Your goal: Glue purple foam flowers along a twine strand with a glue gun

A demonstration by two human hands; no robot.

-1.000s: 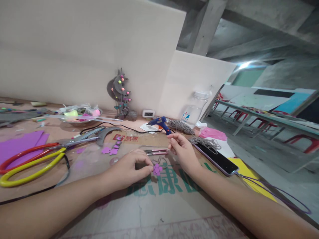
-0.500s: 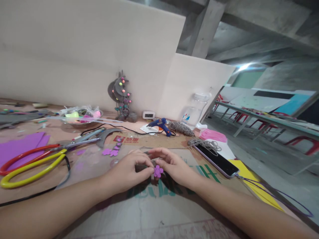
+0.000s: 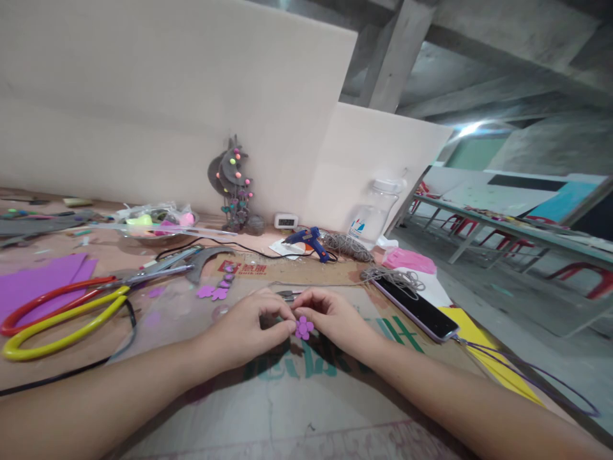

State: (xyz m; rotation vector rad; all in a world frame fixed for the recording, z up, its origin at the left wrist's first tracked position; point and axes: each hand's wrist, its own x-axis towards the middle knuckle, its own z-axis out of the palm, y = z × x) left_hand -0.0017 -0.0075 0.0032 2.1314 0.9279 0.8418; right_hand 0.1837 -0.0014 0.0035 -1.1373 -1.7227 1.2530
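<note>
A small purple foam flower [image 3: 303,328] is held up between my two hands, over the cardboard [image 3: 306,409]. My left hand [image 3: 256,326] pinches its left edge between thumb and forefinger. From the other side my right hand [image 3: 332,318] has its curled fingers and thumb on the flower's upper right. Just beyond my fingertips a small metal tool [image 3: 288,295] lies partly hidden on the cardboard. More purple flower shapes [image 3: 219,292] lie past my left hand, close to a grey felt crescent [image 3: 205,263].
Scissors with red and yellow handles [image 3: 71,313] lie at left by purple foam sheets [image 3: 43,281]. Behind stand a moon-shaped ornament [image 3: 232,182], a blue glue gun [image 3: 312,241] and a plastic bottle [image 3: 376,211]. A phone [image 3: 416,306] with grey cord on it lies at right.
My right fingers have curled in and drawn closer to the flower, uncovering more of the metal tool behind. The flower has turned slightly; my left hand stays nearly still.
</note>
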